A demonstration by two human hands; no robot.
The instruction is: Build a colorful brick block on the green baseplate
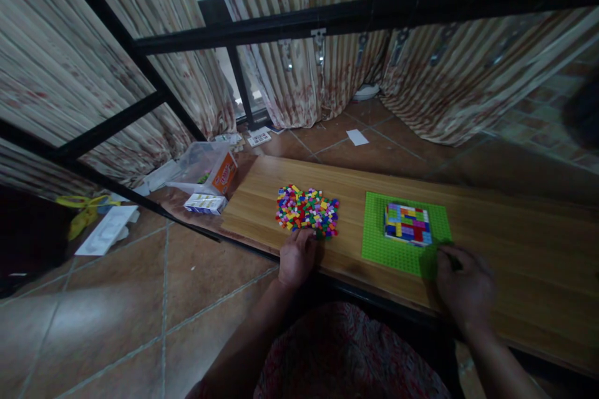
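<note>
A loose pile of small multicoloured toy building bricks (306,207) lies on the wooden board. At its near edge is my left hand (298,255), back upward, with the fingers curled in among the closest bricks; what they hold is hidden. To the right, a green studded baseplate (374,230) carries a low rectangular block of joined bricks (407,223) in mixed colours. My right hand (465,280) rests by the baseplate's near right corner. Its thumb and forefinger curl together near the plate's edge, and anything between them is too dark to make out.
The long wooden board (524,249) stretches across in front of me. Off its left end stand a clear plastic tub (199,165) with an orange label and a small white-and-blue box (206,203). Black metal rails (346,19) and striped curtains (299,87) rise behind.
</note>
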